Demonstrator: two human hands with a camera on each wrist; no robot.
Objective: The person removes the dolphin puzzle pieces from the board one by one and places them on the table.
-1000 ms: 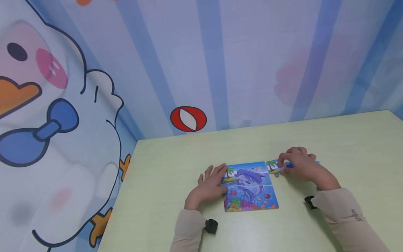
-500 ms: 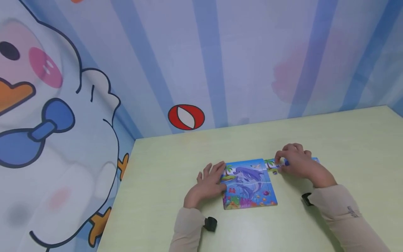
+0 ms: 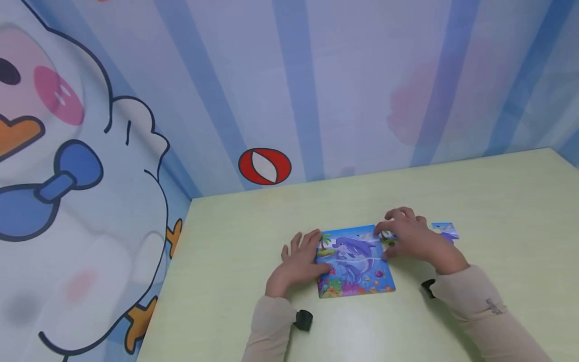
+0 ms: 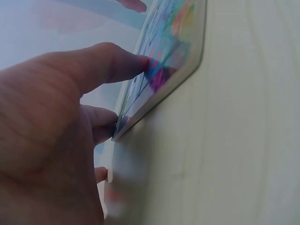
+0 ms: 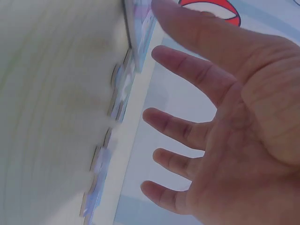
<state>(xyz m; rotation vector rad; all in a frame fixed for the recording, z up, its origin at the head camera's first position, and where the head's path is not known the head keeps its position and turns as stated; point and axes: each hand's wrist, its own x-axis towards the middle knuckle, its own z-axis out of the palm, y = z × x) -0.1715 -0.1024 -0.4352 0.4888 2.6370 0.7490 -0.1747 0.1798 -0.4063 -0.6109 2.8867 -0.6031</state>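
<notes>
A square dolphin picture puzzle lies flat on the table. My left hand lies along its left side, fingertips at the top left corner and edge. Its thumb rests on the picture, as the left wrist view also shows at the thumb. With fingers spread, my right hand arches at the puzzle's right edge, fingertips right at the top right corner. Under it, a loose palm-tree piece is partly hidden. Another loose piece shows beyond the knuckles; the right wrist view has loose pieces in a row.
The pale table meets a blue striped wall at its back edge. A large cartoon duck covers the wall at left. Dark wrist straps sit at both cuffs.
My right hand has moved left, off the loose pieces to the puzzle's right edge, uncovering the right-hand piece. My left thumb has slid further onto the picture. The head view has shifted slightly.
</notes>
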